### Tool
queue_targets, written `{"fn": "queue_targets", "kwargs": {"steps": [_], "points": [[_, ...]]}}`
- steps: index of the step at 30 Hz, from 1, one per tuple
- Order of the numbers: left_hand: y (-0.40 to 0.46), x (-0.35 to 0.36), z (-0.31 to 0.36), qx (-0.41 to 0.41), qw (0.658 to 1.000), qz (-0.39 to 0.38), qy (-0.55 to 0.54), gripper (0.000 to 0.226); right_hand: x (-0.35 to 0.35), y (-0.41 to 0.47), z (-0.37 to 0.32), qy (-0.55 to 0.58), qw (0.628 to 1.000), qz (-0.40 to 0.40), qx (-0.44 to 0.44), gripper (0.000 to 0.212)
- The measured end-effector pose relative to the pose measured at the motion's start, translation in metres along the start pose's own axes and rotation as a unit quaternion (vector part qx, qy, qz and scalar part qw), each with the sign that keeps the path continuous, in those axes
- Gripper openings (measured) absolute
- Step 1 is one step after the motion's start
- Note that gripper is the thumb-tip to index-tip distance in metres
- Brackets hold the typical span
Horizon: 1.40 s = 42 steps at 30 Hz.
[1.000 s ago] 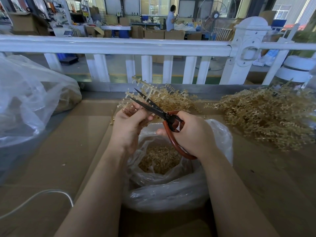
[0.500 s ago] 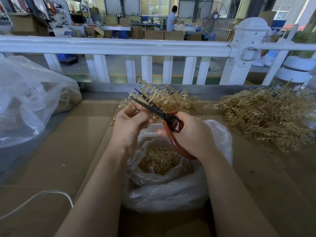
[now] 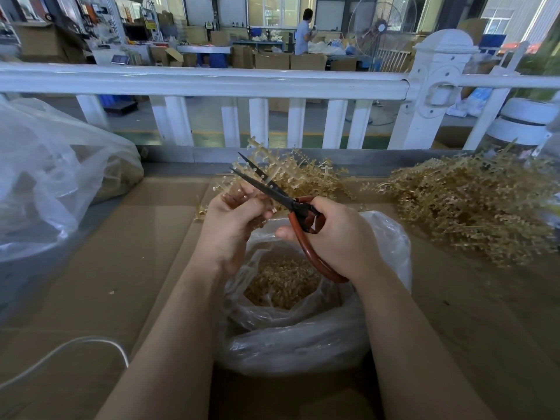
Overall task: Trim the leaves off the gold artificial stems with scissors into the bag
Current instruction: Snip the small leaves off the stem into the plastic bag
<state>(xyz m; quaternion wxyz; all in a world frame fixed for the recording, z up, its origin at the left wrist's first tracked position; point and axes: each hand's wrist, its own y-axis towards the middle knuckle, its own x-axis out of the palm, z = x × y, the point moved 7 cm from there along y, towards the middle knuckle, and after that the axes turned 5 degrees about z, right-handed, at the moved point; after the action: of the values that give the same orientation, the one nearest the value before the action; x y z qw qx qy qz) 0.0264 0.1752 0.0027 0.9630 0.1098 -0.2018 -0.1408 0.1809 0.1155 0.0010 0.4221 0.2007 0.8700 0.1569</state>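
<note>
My left hand (image 3: pixel 233 216) grips a gold artificial stem (image 3: pixel 266 165) whose leafy tip sticks up beyond the fingers. My right hand (image 3: pixel 336 234) holds the scissors (image 3: pixel 272 189) by their red-brown loop handles; the dark blades are slightly parted and reach up-left across the stem. Directly below both hands sits a clear plastic bag (image 3: pixel 303 334) with a heap of cut gold leaves (image 3: pixel 281 286) inside.
A big pile of gold stems (image 3: pixel 472 207) lies at the right on the brown cardboard table (image 3: pixel 121 268). A large clear bag (image 3: pixel 54 177) stands at the left. A white railing (image 3: pixel 212 80) runs behind the table. A white cable (image 3: pixel 75 344) curves at lower left.
The scissor blades have narrowed from wide open to slightly parted around the stem. Both hands have stayed almost in place above the bag.
</note>
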Motion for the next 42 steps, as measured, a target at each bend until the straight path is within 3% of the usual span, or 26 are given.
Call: {"fn": "queue_targets", "kwargs": {"steps": [9, 23, 36, 39, 42], "points": [[0.002, -0.005, -0.005, -0.027, 0.998, 0.021, -0.048, 0.012, 0.0, 0.0, 0.001, -0.008, 1.0, 0.005, 0.004, 0.054], [0.001, -0.006, -0.001, -0.005, 0.995, 0.043, -0.09, 0.011, -0.001, 0.001, 0.0, -0.019, 1.0, 0.004, -0.001, 0.065], [0.002, -0.028, 0.007, 0.035, 0.971, 0.178, -0.154, 0.017, -0.002, -0.001, 0.002, -0.054, 0.998, 0.01, -0.019, 0.05], [0.002, -0.033, 0.005, 0.025, 0.972, 0.205, -0.113, 0.016, -0.004, -0.002, 0.0, -0.048, 0.998, 0.018, -0.031, 0.045], [0.003, -0.028, 0.003, 0.03, 0.982, 0.184, -0.022, 0.011, -0.006, -0.002, -0.002, -0.044, 0.998, 0.027, -0.039, 0.05]]}}
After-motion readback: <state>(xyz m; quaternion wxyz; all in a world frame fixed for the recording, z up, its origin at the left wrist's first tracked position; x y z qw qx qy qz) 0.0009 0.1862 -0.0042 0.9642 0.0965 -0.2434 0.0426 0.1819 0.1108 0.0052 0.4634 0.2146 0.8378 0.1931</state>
